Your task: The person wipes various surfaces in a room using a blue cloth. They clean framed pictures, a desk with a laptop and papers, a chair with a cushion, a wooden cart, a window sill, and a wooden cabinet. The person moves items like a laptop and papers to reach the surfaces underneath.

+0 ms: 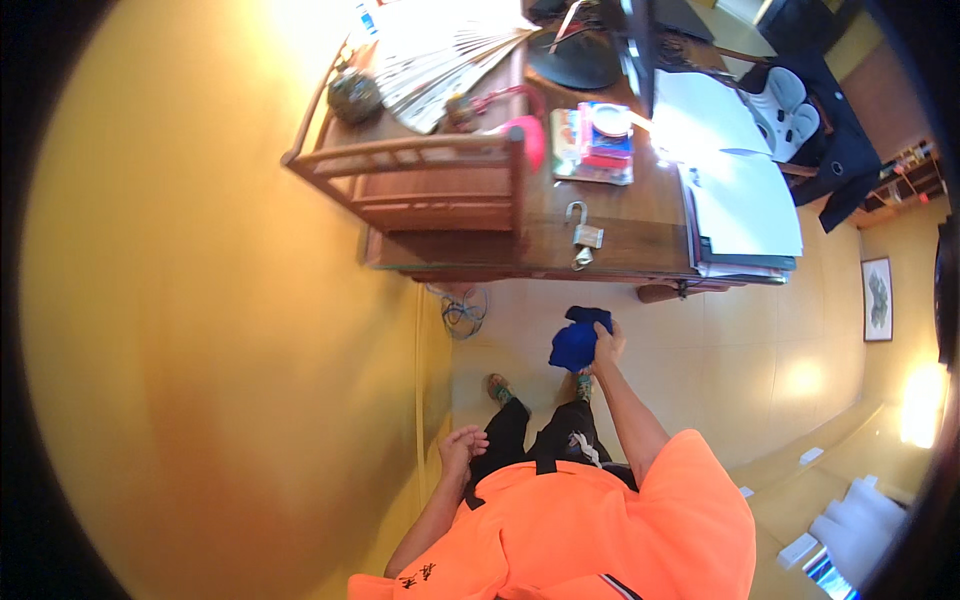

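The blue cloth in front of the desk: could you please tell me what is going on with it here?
A person in an orange shirt stands facing a wooden desk. The right hand holds the blue cloth, which in this view shows just short of the desk's near edge. The left hand is low near the yellow wall, fingers loosely curled, and seems to hold nothing. On the desk lie a padlock, a small stack of books and some papers.

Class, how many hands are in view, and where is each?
2: the left hand near the dark trousers, the right hand holding a blue cloth near the wooden desk.
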Demonstrator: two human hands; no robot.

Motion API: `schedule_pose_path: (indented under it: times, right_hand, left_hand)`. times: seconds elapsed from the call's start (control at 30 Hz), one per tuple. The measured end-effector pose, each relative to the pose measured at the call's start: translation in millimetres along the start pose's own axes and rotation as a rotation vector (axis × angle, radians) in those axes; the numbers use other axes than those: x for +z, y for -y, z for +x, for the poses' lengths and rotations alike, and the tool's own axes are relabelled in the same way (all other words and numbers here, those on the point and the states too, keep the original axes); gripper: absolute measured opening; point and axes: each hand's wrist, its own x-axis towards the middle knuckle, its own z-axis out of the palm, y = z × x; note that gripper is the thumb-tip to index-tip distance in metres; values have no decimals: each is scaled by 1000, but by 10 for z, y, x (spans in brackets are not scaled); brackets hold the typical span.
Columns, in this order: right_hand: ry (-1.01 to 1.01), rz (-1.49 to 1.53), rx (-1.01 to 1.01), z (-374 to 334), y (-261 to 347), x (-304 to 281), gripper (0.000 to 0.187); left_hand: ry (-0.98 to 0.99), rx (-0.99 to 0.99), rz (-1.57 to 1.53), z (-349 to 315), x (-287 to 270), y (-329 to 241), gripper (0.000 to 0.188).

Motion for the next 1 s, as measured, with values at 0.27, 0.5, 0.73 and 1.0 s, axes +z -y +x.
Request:
schedule_pose_path:
  times: [0.27,0.5,0.73,1.0]
  right_hand:
    - [-56,-186,-640,651,371,37,53]
    - [540,-491,-573,237,420,-229,44]
    - [1133,-177,38,-307,996,-1029,38]
    - [1268,-142,-705,-960,2177,-535,44]
  left_hand:
    - [208,97,121,-179,868,-253,23]
    - [214,166,153,-312,1317,-198,25]
    - [124,378,56,-372,1652,-251,27]
    - [167,925,-49,-1132,1983,-1219,48]
